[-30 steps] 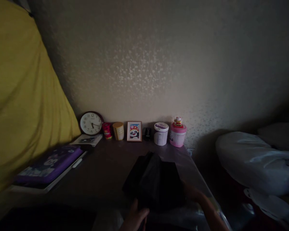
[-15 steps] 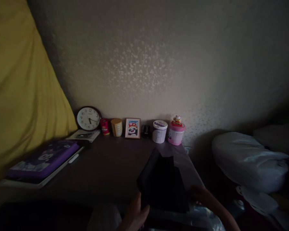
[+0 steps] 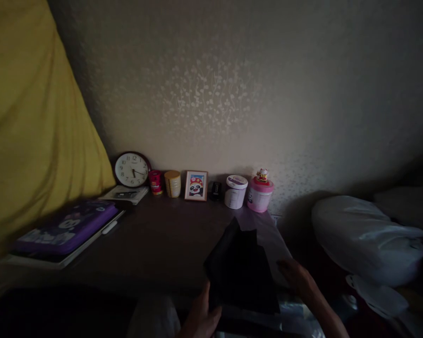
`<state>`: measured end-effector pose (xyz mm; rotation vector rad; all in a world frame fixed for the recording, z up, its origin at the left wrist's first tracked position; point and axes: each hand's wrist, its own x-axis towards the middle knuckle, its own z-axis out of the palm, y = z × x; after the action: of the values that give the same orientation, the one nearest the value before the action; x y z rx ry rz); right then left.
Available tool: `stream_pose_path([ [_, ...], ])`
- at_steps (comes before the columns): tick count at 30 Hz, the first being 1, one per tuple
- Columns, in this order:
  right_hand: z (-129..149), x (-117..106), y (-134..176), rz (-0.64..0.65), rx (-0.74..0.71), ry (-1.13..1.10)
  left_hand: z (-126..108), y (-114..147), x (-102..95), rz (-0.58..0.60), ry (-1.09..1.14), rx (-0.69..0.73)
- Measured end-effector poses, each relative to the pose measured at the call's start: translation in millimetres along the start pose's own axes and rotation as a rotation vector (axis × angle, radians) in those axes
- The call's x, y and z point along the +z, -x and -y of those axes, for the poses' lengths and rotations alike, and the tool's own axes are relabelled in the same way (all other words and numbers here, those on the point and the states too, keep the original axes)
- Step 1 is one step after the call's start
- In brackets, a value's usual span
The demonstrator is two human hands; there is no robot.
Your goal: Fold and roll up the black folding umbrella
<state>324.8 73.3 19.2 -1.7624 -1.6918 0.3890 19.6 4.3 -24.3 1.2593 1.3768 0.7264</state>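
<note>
A black folded item (image 3: 243, 272), with stepped flaps along its top edge, stands tilted over the front right part of the dark table (image 3: 162, 234). It is too dark to tell whether it is a bag, a cloth or something else. My left hand (image 3: 202, 312) grips its lower left side, the thumb lying over the near face. Just off its right edge is my right hand (image 3: 299, 279), its fingers pointing left and loosely apart, with nothing visible in them. Dim light blurs the fingertips.
Along the wall stand a clock (image 3: 132, 170), a red cup (image 3: 155, 183), a yellow-lidded jar (image 3: 173, 184), a panda picture frame (image 3: 196, 186), a white tub (image 3: 236, 192) and a pink tub (image 3: 260, 196). A purple case (image 3: 68, 227) lies left; white bags (image 3: 366, 239) sit right.
My right hand has lifted up and slightly away from the black item's right edge. The left hand keeps its grip. The view has shifted slightly.
</note>
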Motion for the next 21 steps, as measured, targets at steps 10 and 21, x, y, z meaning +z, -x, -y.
stream_pose_path([
  [10, 114, 12, 10, 0.074, -0.396, 0.085, -1, 0, 4.7, 0.056, -0.315, 0.334],
  [21, 115, 34, 15, 0.026, -0.474, 0.229, 14, -7, 7.4, 0.046, -0.394, 0.387],
])
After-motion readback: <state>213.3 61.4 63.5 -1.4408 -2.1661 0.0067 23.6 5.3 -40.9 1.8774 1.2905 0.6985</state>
